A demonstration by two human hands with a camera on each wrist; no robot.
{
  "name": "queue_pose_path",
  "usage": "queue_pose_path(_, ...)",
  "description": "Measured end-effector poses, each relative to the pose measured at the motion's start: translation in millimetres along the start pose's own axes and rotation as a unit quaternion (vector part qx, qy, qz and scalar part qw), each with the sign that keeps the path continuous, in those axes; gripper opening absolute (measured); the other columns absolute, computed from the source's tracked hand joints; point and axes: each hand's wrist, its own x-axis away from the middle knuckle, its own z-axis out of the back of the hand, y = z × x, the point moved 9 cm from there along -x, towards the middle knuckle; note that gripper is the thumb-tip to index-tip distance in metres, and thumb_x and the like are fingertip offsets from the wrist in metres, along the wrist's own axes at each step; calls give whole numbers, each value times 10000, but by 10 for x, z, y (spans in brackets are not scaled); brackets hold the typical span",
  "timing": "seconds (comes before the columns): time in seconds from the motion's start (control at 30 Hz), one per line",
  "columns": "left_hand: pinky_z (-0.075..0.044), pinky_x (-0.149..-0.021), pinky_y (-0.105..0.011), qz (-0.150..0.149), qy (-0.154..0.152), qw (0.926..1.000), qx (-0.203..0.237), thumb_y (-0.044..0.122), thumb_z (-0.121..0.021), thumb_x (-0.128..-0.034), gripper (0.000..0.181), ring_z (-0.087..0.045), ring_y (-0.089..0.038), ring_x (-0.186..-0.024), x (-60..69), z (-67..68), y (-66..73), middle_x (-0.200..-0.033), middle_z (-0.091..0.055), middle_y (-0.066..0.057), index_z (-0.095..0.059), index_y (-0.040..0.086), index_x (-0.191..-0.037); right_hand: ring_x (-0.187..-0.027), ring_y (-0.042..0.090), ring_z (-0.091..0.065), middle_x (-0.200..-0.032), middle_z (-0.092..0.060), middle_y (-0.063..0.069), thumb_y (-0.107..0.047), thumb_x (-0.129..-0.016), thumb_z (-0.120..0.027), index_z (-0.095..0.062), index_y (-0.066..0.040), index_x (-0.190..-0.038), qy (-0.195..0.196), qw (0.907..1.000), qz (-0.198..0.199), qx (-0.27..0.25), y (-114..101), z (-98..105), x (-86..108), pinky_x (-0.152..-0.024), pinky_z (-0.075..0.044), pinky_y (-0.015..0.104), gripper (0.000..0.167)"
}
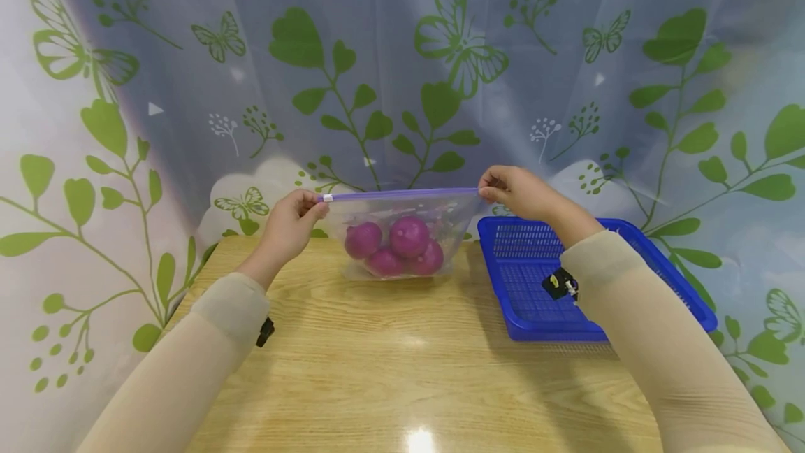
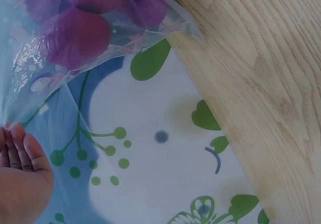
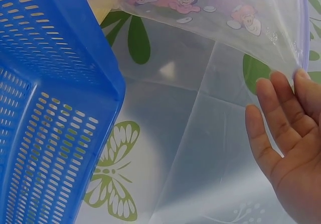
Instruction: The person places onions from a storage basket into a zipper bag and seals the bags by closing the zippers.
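Note:
A clear slider zip bag point(image 1: 462, 219) with a purple zip strip hangs stretched between both hands, its bottom close to the back of the table. Several round purple things like onions point(image 1: 409, 236) lie inside it, also seen through the film in the left wrist view. My left hand point(image 1: 291, 224) pinches the zip's left end, right by the white slider point(image 1: 328, 198). At the opposite end, my right hand point(image 1: 518, 192) pinches the top corner between thumb and forefinger; its other fingers are spread in the right wrist view. Whether the zip is sealed, I cannot tell.
A blue plastic basket point(image 1: 512, 310) with slotted walls stands on the right of the wooden table point(image 1: 377, 362), beneath my right forearm. Behind the table hangs a curtain point(image 1: 390, 75) printed with green leaves and butterflies.

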Motion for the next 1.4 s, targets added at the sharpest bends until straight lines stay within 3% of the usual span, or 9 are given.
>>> queue_pose_path(0.2, -491, -810, -344, 16, -131, 9999, 91, 251, -544, -1041, 254, -568, -228, -927, 21, -23, -9, -1075, -639, -137, -574, 13, -1126, -926, 253, -651, -964, -668, 97, -219, -1058, -518, -595, -46, -1044, -96, 9999, 44, -7, 16, -36, 10, -743, -468, 401, 191)
queue_pose_path(0.4, -495, -776, -306, 13, -176, 9998, 99, 227, -541, -1045, 245, -564, -221, -921, 32, -52, -21, -1074, -632, -138, -568, -1, -1132, -914, 247, -644, -967, -666, 119, -200, -1058, -519, -590, -42, -1032, -137, 9999, 89, -46, 41, -66, 26, -758, -480, 403, 175)
queue_pose_path(0.67, -505, -799, -333, -63, -150, 9996, 215, 206, -541, -1047, 240, -583, -241, -946, 5, -107, -62, -1079, -627, -141, -558, -9, -1154, -797, 219, -571, -957, -655, 151, -188, -1058, -519, -588, -40, -1021, -157, 9998, 75, -13, 83, -95, 22, -691, -445, 375, 168)
queue_pose_path(0.93, -502, -779, -332, -33, -116, 9998, 181, 200, -548, -1045, 217, -582, -234, -923, 25, -147, -90, -1050, -626, -129, -564, 2, -1132, -896, 243, -643, -978, -664, 142, -174, -1053, -531, -585, -42, -1018, -195, 9998, 14, 7, 130, -147, 22, -734, -473, 394, 146)
queue_pose_path(1.4, -504, -827, -325, -10, -24, 9992, 395, 160, -556, -1041, 227, -601, -288, -965, 46, -235, -132, -1041, -630, -164, -565, -43, -1140, -759, 229, -562, -933, -643, 139, -178, -1054, -532, -581, -42, -1025, -334, 9992, -212, -78, 221, -252, 45, -661, -432, 361, 147)
